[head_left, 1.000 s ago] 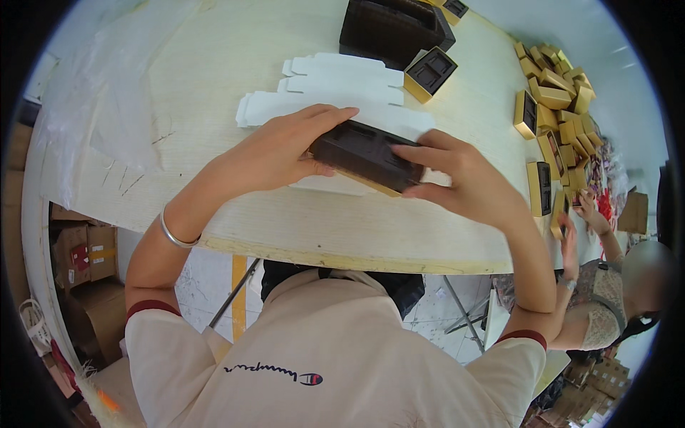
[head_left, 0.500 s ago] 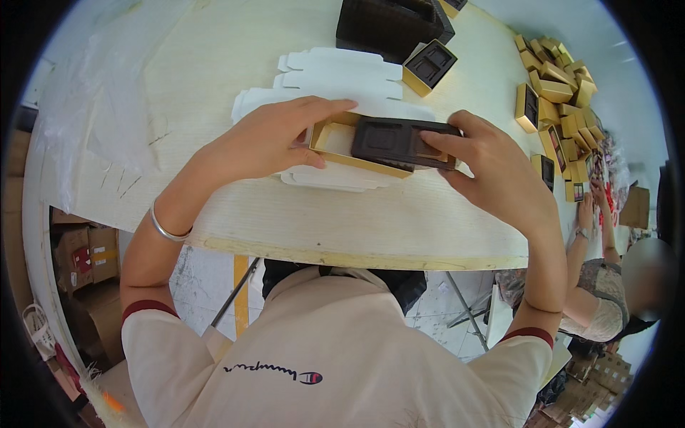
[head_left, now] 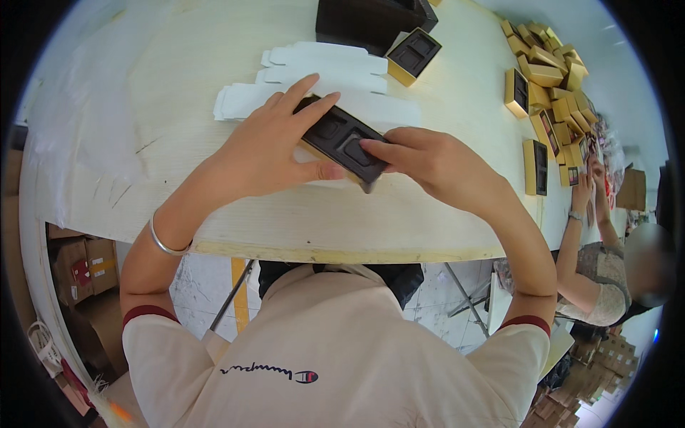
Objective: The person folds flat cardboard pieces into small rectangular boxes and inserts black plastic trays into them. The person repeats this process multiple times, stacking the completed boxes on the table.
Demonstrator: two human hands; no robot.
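Note:
Both my hands hold a small gold box with a black moulded insert (head_left: 341, 137) just above the pale wooden table (head_left: 300, 221). My left hand (head_left: 275, 150) wraps the box's left end, its fingers stretched over the top and its thumb under the near side. My right hand (head_left: 421, 160) grips the right end, fingertips pressing on the black insert. The box is tilted, its right end nearer to me. A metal bangle (head_left: 163, 242) sits on my left wrist.
Flat white card blanks (head_left: 321, 71) lie stacked just beyond my hands. A large black box (head_left: 367, 18) and an open gold box with a black insert (head_left: 414, 53) stand at the back. Several gold boxes (head_left: 546, 78) pile at the right, where another person (head_left: 599, 278) works.
The box has turned in my hands: half a second ago it lay level with the insert sliding off the gold base, now it is angled with the insert set on top.

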